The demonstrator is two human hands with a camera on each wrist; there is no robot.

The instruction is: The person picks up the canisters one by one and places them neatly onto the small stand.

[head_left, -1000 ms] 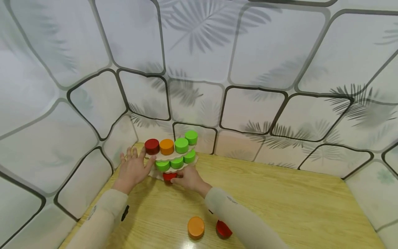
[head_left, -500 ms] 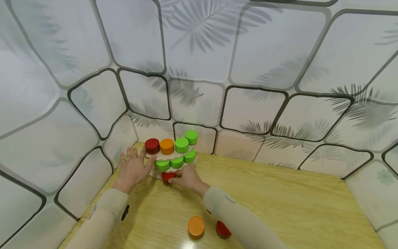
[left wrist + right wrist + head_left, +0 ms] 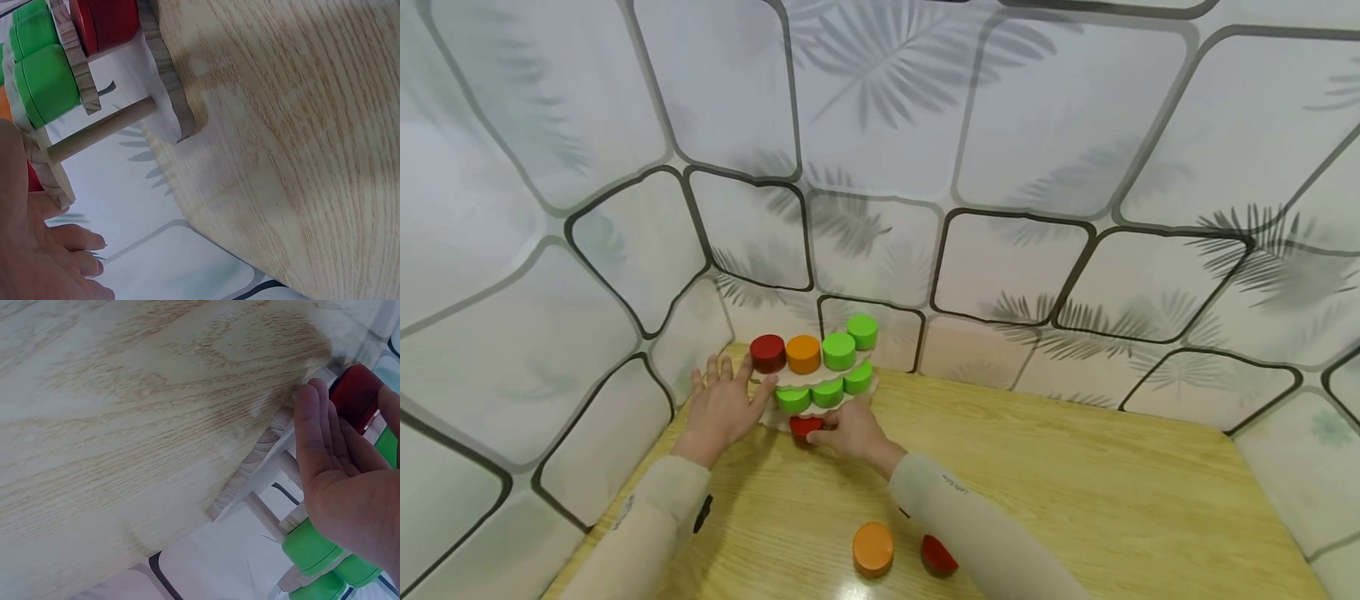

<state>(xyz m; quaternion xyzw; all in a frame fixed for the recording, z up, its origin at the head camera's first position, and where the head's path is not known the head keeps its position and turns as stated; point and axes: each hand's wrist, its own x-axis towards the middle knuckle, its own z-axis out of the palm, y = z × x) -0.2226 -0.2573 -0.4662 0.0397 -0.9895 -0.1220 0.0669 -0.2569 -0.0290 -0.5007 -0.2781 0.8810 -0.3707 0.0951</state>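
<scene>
A three-tier wooden stand point(image 3: 850, 403) with scalloped edges stands in the back left corner of the table. Its top tier bears a dark red disc point(image 3: 767, 353), an orange disc point(image 3: 803, 354) and two green discs point(image 3: 838, 351). Green discs point(image 3: 793, 400) also sit on the middle tier. My left hand point(image 3: 721, 410) rests against the stand's left side, fingers spread, beside the dark red disc. On the bottom tier, my right hand point(image 3: 853, 432) pinches a red disc point(image 3: 356, 397) between thumb and fingers. The middle tier partly hides that disc from above.
A loose orange disc point(image 3: 872, 549) lies on the wooden table point(image 3: 1075, 483) near the front. Beside it is a red disc point(image 3: 937, 556), partly covered by my right sleeve. Patterned wall panels point(image 3: 880, 250) rise close behind and left of the stand.
The right hand has shifted the red disc slightly leftward on the bottom tier, then stayed nearly still. My left hand keeps its place at the stand.
</scene>
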